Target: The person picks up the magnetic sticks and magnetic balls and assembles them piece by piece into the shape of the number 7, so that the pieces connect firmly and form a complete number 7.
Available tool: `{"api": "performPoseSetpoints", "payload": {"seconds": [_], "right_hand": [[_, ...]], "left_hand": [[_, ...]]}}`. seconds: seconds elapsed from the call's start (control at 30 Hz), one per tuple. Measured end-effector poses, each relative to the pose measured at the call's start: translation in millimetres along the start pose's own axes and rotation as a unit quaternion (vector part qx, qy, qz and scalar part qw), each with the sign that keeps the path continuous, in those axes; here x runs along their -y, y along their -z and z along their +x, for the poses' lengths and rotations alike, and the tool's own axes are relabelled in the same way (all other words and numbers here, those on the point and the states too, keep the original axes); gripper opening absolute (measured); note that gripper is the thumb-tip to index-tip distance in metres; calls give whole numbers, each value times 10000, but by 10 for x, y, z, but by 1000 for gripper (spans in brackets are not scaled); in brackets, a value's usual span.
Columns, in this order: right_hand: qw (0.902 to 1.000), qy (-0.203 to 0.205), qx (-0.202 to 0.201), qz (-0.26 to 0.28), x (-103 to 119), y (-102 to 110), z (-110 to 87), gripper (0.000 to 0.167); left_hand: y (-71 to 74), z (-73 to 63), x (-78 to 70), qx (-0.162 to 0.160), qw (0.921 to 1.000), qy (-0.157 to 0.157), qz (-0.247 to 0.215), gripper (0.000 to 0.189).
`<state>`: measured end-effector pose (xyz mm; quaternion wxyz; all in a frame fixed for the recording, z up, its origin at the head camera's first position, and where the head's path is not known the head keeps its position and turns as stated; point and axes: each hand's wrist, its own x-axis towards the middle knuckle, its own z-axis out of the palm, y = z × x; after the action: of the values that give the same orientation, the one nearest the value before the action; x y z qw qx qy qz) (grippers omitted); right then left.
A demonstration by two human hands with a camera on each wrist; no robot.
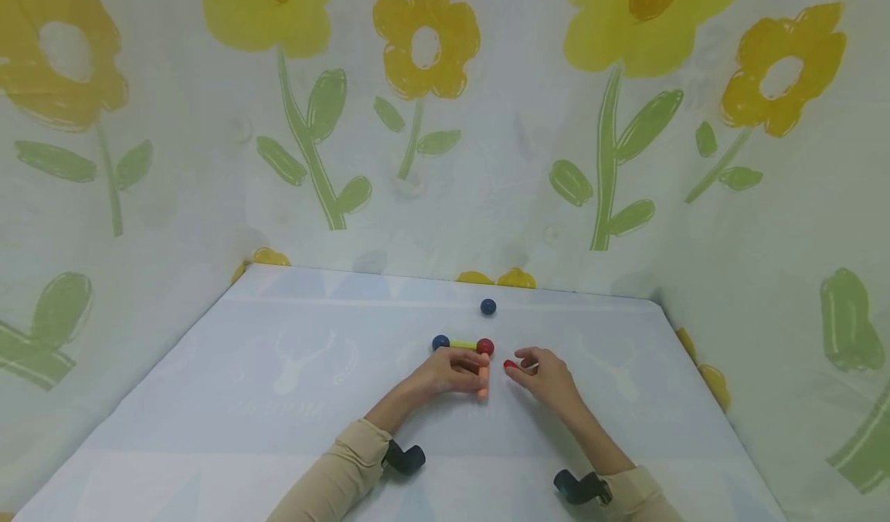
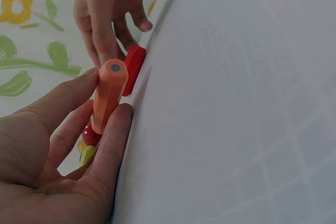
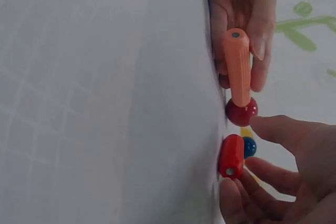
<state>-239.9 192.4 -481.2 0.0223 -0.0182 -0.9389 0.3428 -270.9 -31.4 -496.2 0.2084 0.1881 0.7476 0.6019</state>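
Note:
My left hand (image 1: pixel 452 370) pinches an orange magnetic stick (image 2: pixel 109 98) between thumb and fingers. One end of the stick points at me; its far end meets a red ball (image 1: pixel 485 346). A yellow-green stick (image 1: pixel 463 344) joins that ball to a blue ball (image 1: pixel 441 342) on the left. To the right, my right hand (image 1: pixel 545 373) holds a short red magnetic stick (image 3: pixel 231 156) at its fingertips, low by the table surface and apart from the orange one. Its index finger stands off the red stick.
A second dark blue ball (image 1: pixel 488 306) lies alone farther back on the white table (image 1: pixel 334 422). Flower-printed cloth (image 1: pixel 487 198) hangs behind the table and on both sides. Each wrist wears a black camera mount (image 1: pixel 405 458).

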Motion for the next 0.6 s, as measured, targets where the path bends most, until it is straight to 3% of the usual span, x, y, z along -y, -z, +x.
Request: {"api": "performPoseSetpoints", "payload": {"seconds": [0.6], "right_hand": [[9998,52,103,-172,-44,-22,26,25]], "left_hand": [[-5,-8,-14,-25,10000,-23,-30,35]]}}
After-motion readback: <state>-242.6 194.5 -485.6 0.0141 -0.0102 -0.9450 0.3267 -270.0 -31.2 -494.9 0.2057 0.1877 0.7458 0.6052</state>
